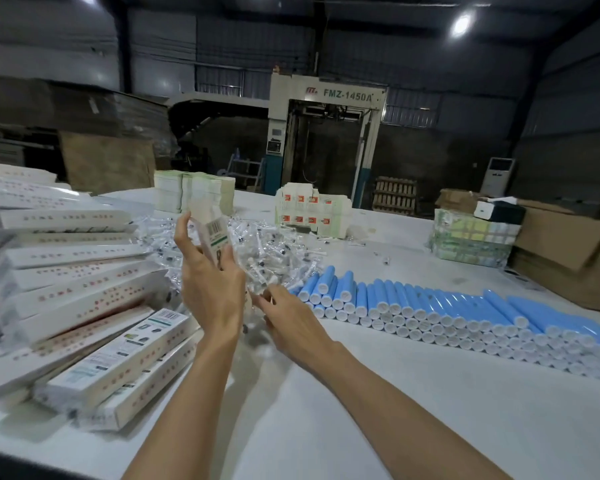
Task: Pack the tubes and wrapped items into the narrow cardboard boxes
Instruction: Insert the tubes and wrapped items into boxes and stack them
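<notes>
My left hand (208, 282) holds a narrow white cardboard box (212, 227) upright above the table, its barcode end facing me. Just to its right, my right hand (288, 320) reaches into the heap of clear-wrapped small items (257, 251), and its fingers pinch one wrapped item (262, 289) at the heap's near edge. Several blue tubes with white caps (430, 313) lie in stacked rows on the table to the right. Filled narrow boxes (84, 296) are piled at the left.
On the white table (361, 410), stacks of flat white cartons (194, 192) and orange-marked ones (312, 209) stand at the back. Green-banded bundles (471, 240) and brown cardboard boxes (568, 251) sit at the right. A large machine (326, 133) stands behind.
</notes>
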`<state>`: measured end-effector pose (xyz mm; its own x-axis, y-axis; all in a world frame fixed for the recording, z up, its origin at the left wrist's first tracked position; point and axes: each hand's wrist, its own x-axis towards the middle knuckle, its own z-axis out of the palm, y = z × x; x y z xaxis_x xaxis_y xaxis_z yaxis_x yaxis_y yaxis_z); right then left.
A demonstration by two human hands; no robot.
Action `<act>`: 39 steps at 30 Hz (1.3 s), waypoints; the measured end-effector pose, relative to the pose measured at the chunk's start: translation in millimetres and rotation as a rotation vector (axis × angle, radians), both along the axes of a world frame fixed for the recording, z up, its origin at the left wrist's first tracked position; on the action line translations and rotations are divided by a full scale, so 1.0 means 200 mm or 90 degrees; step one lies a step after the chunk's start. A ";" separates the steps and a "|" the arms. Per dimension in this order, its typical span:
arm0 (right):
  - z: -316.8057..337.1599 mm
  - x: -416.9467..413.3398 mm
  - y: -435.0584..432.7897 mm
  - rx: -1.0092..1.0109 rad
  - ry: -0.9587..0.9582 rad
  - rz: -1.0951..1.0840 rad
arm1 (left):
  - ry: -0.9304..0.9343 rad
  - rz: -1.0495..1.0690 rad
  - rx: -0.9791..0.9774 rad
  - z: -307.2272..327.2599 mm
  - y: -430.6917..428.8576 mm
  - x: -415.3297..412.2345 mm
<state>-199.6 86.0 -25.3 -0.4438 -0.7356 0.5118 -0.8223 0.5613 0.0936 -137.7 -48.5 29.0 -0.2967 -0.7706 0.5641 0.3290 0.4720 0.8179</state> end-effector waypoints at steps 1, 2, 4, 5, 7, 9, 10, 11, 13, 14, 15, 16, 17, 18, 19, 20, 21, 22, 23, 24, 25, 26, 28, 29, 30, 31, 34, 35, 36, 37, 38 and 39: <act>-0.01 -0.01 -0.01 0.016 0.008 0.012 | 0.007 0.012 0.008 0.00 -0.01 0.00; -0.02 -0.03 -0.02 0.026 0.019 0.026 | 0.012 0.019 0.018 0.00 -0.01 0.00; -0.04 -0.06 -0.04 0.020 0.037 0.049 | 0.018 0.021 0.025 0.01 -0.01 0.00; -0.04 -0.07 -0.05 0.014 0.041 0.051 | 0.024 0.020 0.022 0.01 -0.01 0.00; -0.04 -0.07 -0.06 -0.006 0.044 0.054 | 0.042 0.017 0.018 0.01 0.00 0.00; -0.03 -0.06 -0.06 -0.052 0.038 0.080 | 0.064 0.012 0.025 0.01 0.01 0.00; -0.03 -0.05 -0.05 -0.087 0.019 0.087 | 0.078 0.011 0.038 0.01 0.01 0.00; -0.02 -0.04 -0.04 -0.139 -0.011 0.090 | 0.095 0.005 0.055 0.01 0.00 0.00; 0.01 -0.01 0.02 -0.274 -0.089 0.081 | 0.139 -0.022 0.088 0.02 -0.01 0.01; 0.03 0.01 0.06 -0.350 -0.136 0.070 | 0.155 -0.036 0.092 0.02 -0.01 0.01; 0.05 0.03 0.12 -0.425 -0.175 0.066 | 0.163 -0.048 0.087 0.02 -0.02 0.01; 0.07 0.05 0.18 -0.494 -0.202 0.063 | 0.162 -0.064 0.078 0.02 -0.01 0.01; 0.09 0.07 0.26 -0.559 -0.218 0.059 | 0.153 -0.090 0.067 0.03 0.00 0.00; 0.11 0.08 0.33 -0.623 -0.232 0.051 | 0.137 -0.128 0.054 0.03 0.03 0.00; 0.13 0.09 0.41 -0.683 -0.247 0.044 | 0.113 -0.178 0.035 0.04 0.06 -0.01; 0.14 0.10 0.49 -0.739 -0.261 0.027 | 0.085 -0.234 0.007 0.04 0.10 -0.01; 0.15 0.10 0.57 -0.788 -0.270 0.005 | 0.056 -0.293 -0.025 0.03 0.14 -0.02; 0.16 0.11 0.66 -0.832 -0.276 -0.015 | 0.027 -0.350 -0.056 0.03 0.20 -0.02; 0.17 0.11 0.74 -0.874 -0.282 -0.022 | -0.002 -0.403 -0.080 0.02 0.25 -0.03; 0.18 0.12 0.81 -0.918 -0.283 -0.033 | -0.031 -0.455 -0.097 0.02 0.31 -0.03; 0.18 0.12 0.87 -0.956 -0.284 -0.037 | -0.055 -0.503 -0.111 0.01 0.36 -0.04; 0.19 0.12 0.92 -0.986 -0.279 -0.044 | -0.073 -0.544 -0.127 0.01 0.42 -0.05; 0.20 0.13 0.97 -1.008 -0.275 -0.064 | -0.104 -0.609 -0.173 0.00 0.52 -0.07; 0.21 0.12 0.98 -1.016 -0.279 -0.072 | -0.120 -0.639 -0.197 -0.01 0.57 -0.08; 0.21 0.12 0.99 -1.022 -0.283 -0.074 | -0.137 -0.666 -0.216 -0.03 0.61 -0.09; 0.22 0.11 1.00 -1.029 -0.281 -0.073 | -0.152 -0.688 -0.225 -0.07 0.64 -0.09; 0.28 0.12 1.03 -1.042 -0.252 -0.052 | -0.145 -0.701 -0.207 -0.14 0.68 -0.11; 0.30 0.12 1.04 -1.046 -0.234 -0.039 | -0.130 -0.700 -0.204 -0.15 0.68 -0.11; 0.34 0.14 1.04 -1.049 -0.213 -0.024 | -0.120 -0.703 -0.205 -0.16 0.69 -0.12; 0.37 0.15 1.04 -1.048 -0.195 -0.003 | -0.116 -0.710 -0.207 -0.16 0.69 -0.11; 0.41 0.17 1.03 -1.035 -0.174 0.018 | -0.117 -0.717 -0.207 -0.16 0.69 -0.11; 0.45 0.18 1.01 -1.011 -0.151 0.037 | -0.119 -0.720 -0.209 -0.16 0.70 -0.11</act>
<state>-163.1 287.5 64.4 -0.6123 0.4293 0.6639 -0.7554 -0.0698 -0.6515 -159.8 91.3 -3.1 -0.8133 0.1536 0.5613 0.5817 0.1863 0.7918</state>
